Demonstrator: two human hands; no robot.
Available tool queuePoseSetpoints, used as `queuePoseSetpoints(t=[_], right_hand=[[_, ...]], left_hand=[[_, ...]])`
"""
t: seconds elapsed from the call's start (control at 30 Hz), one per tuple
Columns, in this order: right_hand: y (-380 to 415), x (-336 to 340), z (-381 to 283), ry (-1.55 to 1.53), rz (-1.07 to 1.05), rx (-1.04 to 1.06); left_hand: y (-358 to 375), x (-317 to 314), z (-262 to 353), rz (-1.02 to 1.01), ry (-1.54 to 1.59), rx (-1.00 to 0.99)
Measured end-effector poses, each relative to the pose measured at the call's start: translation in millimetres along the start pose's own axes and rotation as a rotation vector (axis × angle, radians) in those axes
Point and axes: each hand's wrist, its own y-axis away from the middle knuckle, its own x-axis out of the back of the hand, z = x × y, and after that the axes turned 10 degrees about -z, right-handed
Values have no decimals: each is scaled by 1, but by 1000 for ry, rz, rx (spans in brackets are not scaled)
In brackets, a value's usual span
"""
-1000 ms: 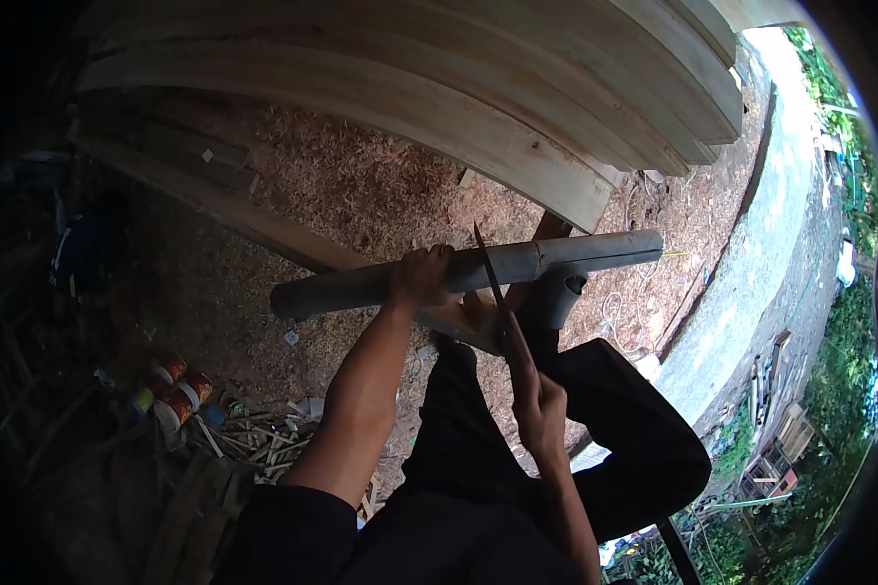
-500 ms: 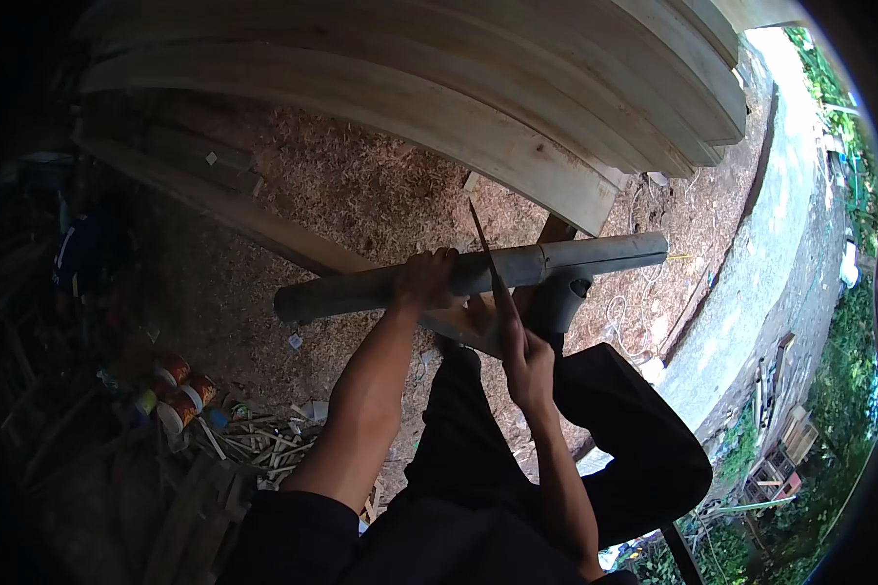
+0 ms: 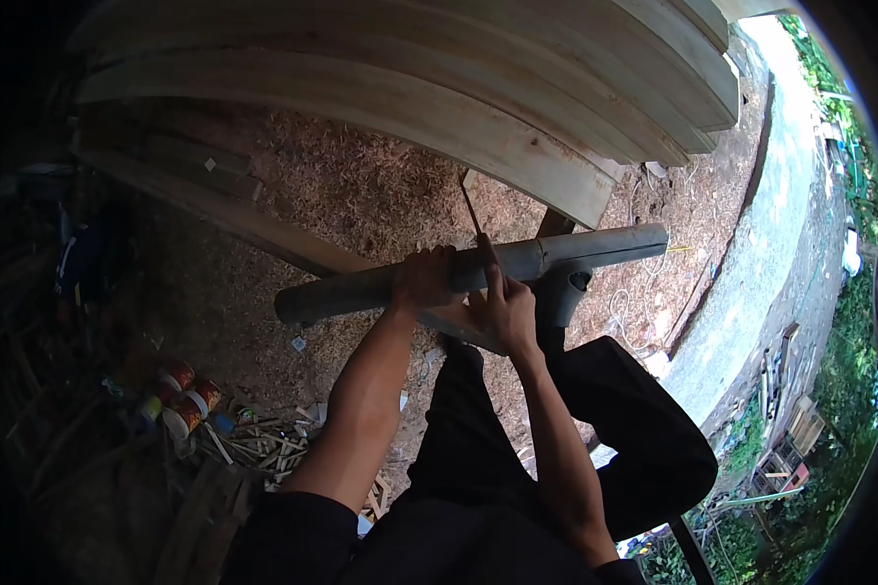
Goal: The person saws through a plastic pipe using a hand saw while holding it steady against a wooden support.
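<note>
A long grey plastic pipe [image 3: 346, 291] lies slanted across the middle of the view, with a branched fitting [image 3: 559, 292] towards its right end. My left hand [image 3: 424, 277] is closed over the top of the pipe, left of its middle. My right hand [image 3: 512, 314] is wrapped round the handle of a handsaw [image 3: 473, 216], just on the near side of the pipe. The saw's thin dark blade is seen edge-on, crossing the pipe and pointing away from me. Whether its teeth are in a cut cannot be made out.
A stack of long wooden boards [image 3: 439, 93] spans the top. Below it a wooden beam [image 3: 263, 229] runs under the pipe over ground strewn with shavings. Painted cans [image 3: 183, 414] and scrap wood [image 3: 263, 439] lie at lower left. My bent knee [image 3: 644, 409] is at right.
My right hand has pushed the saw forward and slightly left, so its handle is now closer to the pipe. My left hand and the pipe have stayed nearly in place.
</note>
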Motion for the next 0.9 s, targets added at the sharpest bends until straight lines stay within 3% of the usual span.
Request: queuePoseSetpoints(t=[0.07, 0.17, 0.23, 0.3, 0.37, 0.4, 0.47, 0.5, 0.63, 0.77, 0.9], right_hand=[[41, 10, 7, -90, 65, 59], [144, 44, 7, -110, -39, -186], [181, 53, 11, -120, -16, -204], [169, 45, 28, -117, 22, -178], [123, 30, 31, -137, 33, -103], [87, 22, 30, -154, 17, -56], [18, -6, 21, 5, 84, 57], [1, -13, 15, 115, 97, 122], [29, 12, 6, -140, 29, -15], [125, 24, 16, -98, 7, -60], [138, 26, 13, -45, -13, -103]], left_hand=[[-4, 0, -4, 1, -87, -11], [-1, -10, -6, 173, -49, -57], [3, -1, 0, 125, -20, -30], [3, -1, -2, 80, 7, 4], [1, -14, -7, 252, -90, -58], [4, -7, -1, 246, -90, -64], [3, 15, 5, -21, 19, 20], [0, 18, 4, -17, 11, 16], [5, 14, 7, -19, -45, -8], [2, -4, -5, 144, -126, -51], [0, 0, -3, 37, -72, 27]])
